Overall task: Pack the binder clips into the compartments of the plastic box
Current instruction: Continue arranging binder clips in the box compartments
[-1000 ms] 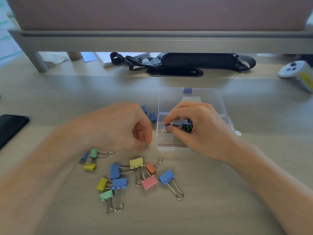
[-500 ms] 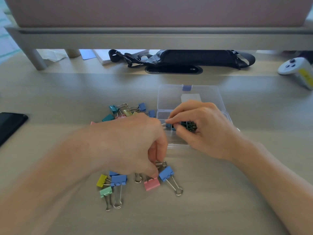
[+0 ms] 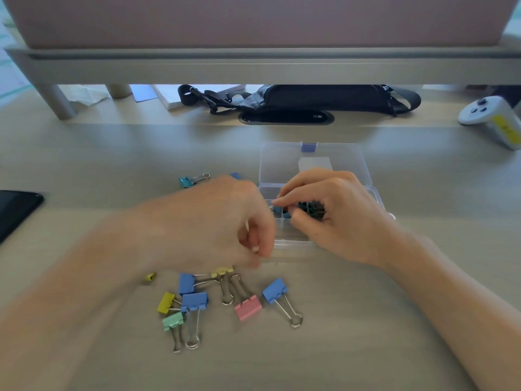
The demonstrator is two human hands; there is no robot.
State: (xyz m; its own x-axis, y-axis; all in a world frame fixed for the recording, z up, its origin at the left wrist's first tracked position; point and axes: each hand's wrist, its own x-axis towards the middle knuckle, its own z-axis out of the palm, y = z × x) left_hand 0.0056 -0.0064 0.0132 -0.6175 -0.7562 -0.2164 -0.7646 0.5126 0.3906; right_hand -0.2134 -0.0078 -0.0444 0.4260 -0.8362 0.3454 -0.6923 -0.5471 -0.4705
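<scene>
The clear plastic box lies open on the desk, its lid folded back. My right hand is over the middle compartments, thumb and forefinger pinching a blue binder clip, with dark clips under the palm. My left hand is blurred at the box's front left corner, fingers curled and pinched together. The orange clip is gone from beside the pink clip. Several loose clips lie near me, among them a blue one, a yellow one and a green one.
A teal clip and another blue clip lie behind my left hand. A black phone is at the left edge. A black pouch sits under the monitor shelf. A white controller is at far right.
My left hand dropped onto the near pile, closed where the orange clip lay, and has risen toward the box's front left corner. My right hand stayed over the compartments.
</scene>
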